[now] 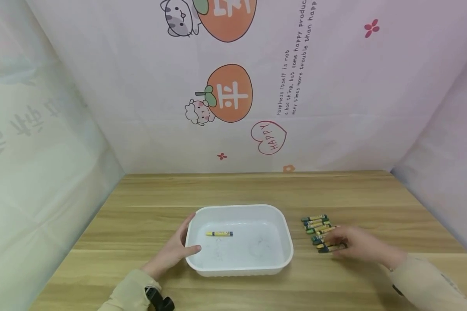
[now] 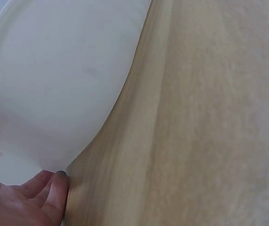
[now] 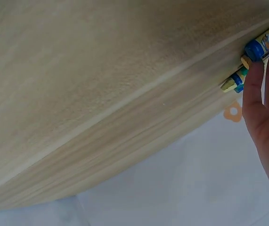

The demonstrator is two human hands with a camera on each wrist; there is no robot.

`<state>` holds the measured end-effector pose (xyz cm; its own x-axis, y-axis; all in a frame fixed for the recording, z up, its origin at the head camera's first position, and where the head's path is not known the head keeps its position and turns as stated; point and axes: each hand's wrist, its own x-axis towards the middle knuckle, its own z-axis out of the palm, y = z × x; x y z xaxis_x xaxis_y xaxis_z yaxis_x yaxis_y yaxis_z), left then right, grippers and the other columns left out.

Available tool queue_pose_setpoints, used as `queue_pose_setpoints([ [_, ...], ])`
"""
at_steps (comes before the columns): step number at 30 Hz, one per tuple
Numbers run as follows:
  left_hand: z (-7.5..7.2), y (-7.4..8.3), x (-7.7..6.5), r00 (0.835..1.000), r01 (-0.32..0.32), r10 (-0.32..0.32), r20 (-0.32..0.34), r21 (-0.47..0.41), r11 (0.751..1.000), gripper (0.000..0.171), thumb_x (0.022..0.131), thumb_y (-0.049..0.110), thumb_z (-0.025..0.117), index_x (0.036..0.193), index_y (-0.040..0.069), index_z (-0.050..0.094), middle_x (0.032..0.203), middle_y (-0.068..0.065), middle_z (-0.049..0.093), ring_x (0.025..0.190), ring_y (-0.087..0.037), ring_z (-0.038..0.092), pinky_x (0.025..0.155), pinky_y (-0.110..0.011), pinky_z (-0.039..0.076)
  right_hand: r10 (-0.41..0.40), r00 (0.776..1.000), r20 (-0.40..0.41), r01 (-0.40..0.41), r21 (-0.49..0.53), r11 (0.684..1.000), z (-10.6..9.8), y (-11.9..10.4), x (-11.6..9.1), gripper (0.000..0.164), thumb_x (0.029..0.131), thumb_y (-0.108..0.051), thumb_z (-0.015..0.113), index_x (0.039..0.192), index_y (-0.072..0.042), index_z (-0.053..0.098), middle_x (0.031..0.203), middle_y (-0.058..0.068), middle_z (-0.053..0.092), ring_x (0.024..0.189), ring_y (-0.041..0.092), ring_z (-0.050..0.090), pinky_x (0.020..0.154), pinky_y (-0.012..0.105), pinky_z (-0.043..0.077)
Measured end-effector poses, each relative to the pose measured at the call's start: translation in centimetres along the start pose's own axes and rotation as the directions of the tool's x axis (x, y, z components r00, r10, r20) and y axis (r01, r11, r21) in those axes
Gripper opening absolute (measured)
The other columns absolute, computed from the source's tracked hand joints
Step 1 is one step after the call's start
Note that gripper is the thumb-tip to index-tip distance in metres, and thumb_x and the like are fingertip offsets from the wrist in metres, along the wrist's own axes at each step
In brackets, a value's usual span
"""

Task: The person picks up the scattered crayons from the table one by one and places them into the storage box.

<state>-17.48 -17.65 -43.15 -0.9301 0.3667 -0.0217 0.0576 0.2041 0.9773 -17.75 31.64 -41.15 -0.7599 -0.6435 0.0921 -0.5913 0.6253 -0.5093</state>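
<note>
A white plastic tub point(image 1: 237, 273) stands on the wooden table, with one yellow crayon point(image 1: 219, 233) lying inside near its left end. My left hand point(image 1: 175, 248) grips the tub's left side, thumb over the rim and the other fingers against the outer wall. Right of the tub, several crayons point(image 1: 314, 218) lie side by side in a column, yellow-wrapped with green, blue and other ends. Over the near part of that column is my right hand point(image 1: 359, 244). In the right wrist view its fingertips meet a blue-ended crayon point(image 3: 255, 50); I cannot tell whether it is pinched, the thumb being hidden.
The wood-grain table point(image 1: 257, 188) ends at a printed cloth backdrop point(image 1: 155, 142), and cloth walls point(image 1: 54, 181) rise on both sides. A black strap with a small device point(image 1: 159, 299) sits on the left wrist.
</note>
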Motion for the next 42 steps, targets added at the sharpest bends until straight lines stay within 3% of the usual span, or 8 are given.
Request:
queue_pose_setpoints([
  [7,-0.1,-0.2,0.0,1.0,-0.005,0.006,0.021,-0.015,1.0,0.095,0.083,0.01,0.071,0.152,0.008,0.006,0.148,-0.031,0.026,0.132,-0.042,0.034,0.099,-0.029,0.039,-0.069,0.998,-0.009,0.068,-0.062,0.996,0.3,0.4,0.0,0.027,0.073,-0.018,0.078,0.097,-0.01,0.068,0.089,-0.004,0.067,0.078,-0.001,0.056,0.064,0.023,0.051],
  [12,-0.2,-0.3,0.0,0.999,-0.019,0.021,0.044,-0.038,0.999,0.097,0.084,0.009,0.07,0.152,0.006,0.002,0.146,-0.034,0.026,0.13,-0.043,0.035,0.09,-0.018,0.043,-0.105,0.994,-0.006,0.105,-0.027,0.994,0.7,0.7,-0.2,0.027,0.071,-0.012,0.078,0.096,-0.008,0.067,0.089,-0.001,0.066,0.077,-0.002,0.055,0.062,0.022,0.05],
  [16,-0.2,-0.1,-0.1,0.999,-0.02,0.021,0.043,-0.032,0.999,0.097,0.084,0.009,0.07,0.152,0.006,0.001,0.147,-0.034,0.026,0.131,-0.043,0.035,0.092,-0.021,0.043,-0.083,0.997,-0.007,0.082,-0.048,0.995,0.8,0.8,-0.1,0.027,0.072,-0.01,0.078,0.096,-0.009,0.066,0.087,-0.004,0.065,0.077,-0.002,0.055,0.062,0.022,0.05],
  [21,-0.2,0.0,-0.2,1.0,-0.006,0.007,0.026,-0.002,1.0,0.096,0.084,0.011,0.07,0.152,0.008,0.004,0.148,-0.032,0.025,0.133,-0.043,0.032,0.101,-0.035,0.039,-0.101,0.995,-0.021,0.099,-0.078,0.992,1.0,0.9,-0.1,0.026,0.072,-0.008,0.077,0.096,-0.009,0.066,0.086,-0.008,0.064,0.076,-0.003,0.053,0.06,0.022,0.049],
  [26,-0.2,0.0,-0.2,0.999,-0.008,0.008,0.032,0.0,1.0,0.096,0.084,0.011,0.071,0.152,0.007,0.003,0.148,-0.033,0.026,0.133,-0.043,0.032,0.102,-0.037,0.039,-0.124,0.992,-0.009,0.123,-0.054,0.991,0.9,0.7,-0.2,0.024,0.073,-0.006,0.075,0.095,-0.01,0.066,0.085,-0.007,0.064,0.075,-0.004,0.052,0.059,0.022,0.047],
  [31,-0.2,-0.2,-0.2,0.999,-0.014,0.014,0.039,-0.015,1.0,0.096,0.084,0.01,0.07,0.152,0.005,0.002,0.147,-0.035,0.026,0.132,-0.045,0.033,0.1,-0.037,0.041,-0.084,0.996,0.04,0.084,-0.001,0.996,0.5,0.4,-0.2,0.023,0.075,-0.009,0.074,0.097,-0.011,0.067,0.084,-0.01,0.062,0.075,-0.005,0.05,0.058,0.022,0.045],
  [35,-0.3,-0.4,-0.1,0.999,-0.015,0.015,0.029,0.0,1.0,0.096,0.084,0.012,0.071,0.152,0.006,0.003,0.147,-0.034,0.025,0.133,-0.045,0.032,0.103,-0.042,0.037,-0.034,0.997,0.073,0.031,0.043,0.999,0.0,0.1,0.0,0.023,0.079,-0.01,0.071,0.101,-0.007,0.067,0.089,-0.005,0.065,0.078,-0.005,0.051,0.062,0.022,0.048],
  [42,-0.2,-0.5,0.0,0.999,-0.012,0.012,0.033,0.003,1.0,0.096,0.084,0.011,0.07,0.152,0.007,0.003,0.148,-0.032,0.026,0.133,-0.042,0.032,0.101,-0.033,0.039,0.044,0.994,0.097,-0.059,0.156,0.986,-0.7,-0.7,1.1,0.031,0.085,-0.012,0.066,0.112,0.003,0.063,0.091,-0.003,0.063,0.081,-0.004,0.052,0.065,0.022,0.049],
])
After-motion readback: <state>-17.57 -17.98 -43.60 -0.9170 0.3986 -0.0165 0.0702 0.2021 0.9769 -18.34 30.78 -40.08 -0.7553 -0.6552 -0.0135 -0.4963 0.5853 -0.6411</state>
